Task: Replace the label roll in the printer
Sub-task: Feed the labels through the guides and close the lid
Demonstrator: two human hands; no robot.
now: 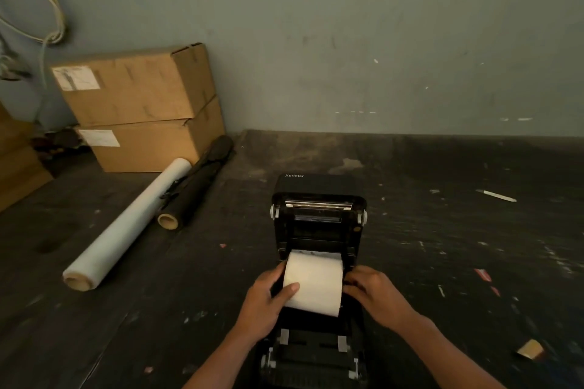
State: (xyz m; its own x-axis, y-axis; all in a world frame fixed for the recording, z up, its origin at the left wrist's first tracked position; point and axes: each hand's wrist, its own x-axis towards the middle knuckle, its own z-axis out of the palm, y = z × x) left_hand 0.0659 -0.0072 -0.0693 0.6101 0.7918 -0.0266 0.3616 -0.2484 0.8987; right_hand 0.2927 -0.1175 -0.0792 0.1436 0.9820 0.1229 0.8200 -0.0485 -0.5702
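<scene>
A black Xprinter label printer (319, 224) stands on the dark table with its lid swung up and back. A white label roll (316, 284) sits in its open bay, lying on its side. My left hand (268, 303) grips the roll's left end, thumb laid across the front of the paper. My right hand (369, 290) has its curled fingers at the roll's right end, against the bay's side wall; the fingertips are hidden there, so what they hold is unclear. The printer's front feed section (311, 354) lies between my forearms.
Two stacked cardboard boxes (142, 107) stand at the back left against the wall. A long roll of clear film (126, 224) and a black roll on a cardboard core (192, 186) lie left of the printer. Paper scraps (497, 196) dot the table on the right.
</scene>
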